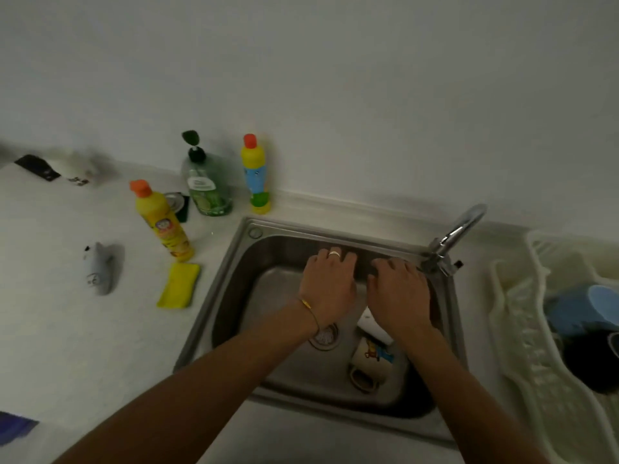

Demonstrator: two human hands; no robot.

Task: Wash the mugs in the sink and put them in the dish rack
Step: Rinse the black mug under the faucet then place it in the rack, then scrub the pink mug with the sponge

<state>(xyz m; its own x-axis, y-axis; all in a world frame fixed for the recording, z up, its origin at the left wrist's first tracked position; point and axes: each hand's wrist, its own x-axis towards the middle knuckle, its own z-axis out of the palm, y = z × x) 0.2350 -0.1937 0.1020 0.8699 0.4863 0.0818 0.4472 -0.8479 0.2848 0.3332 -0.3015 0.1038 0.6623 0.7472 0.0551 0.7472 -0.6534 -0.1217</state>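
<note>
We have both hands out over the sink, palms down and empty: the left hand with its fingers spread and relaxed, the right hand just beside it with fingers loosely bent, neither one gripping anything. We judge they hang there under the tap's reach because the washing is about to begin or the hands are being wetted, though we see no water running from the tap, which stands at the sink's far right corner. In the sink we count two mugs: a cartoon mug lying on its side near the drain, handle toward us, and a white mug mostly hidden beneath the right wrist; they lie in the basin because they have yet to be washed. To the right, the dish rack holds two mugs already, a blue mug and a black mug nearer us, so we judge the task roughly half done. On the counter to the left we count three bottles: a yellow bottle, a green soap dispenser and a second yellow bottle by the wall, kept within reach of the sink. One yellow sponge lies just left of the sink, handy for scrubbing.
</note>
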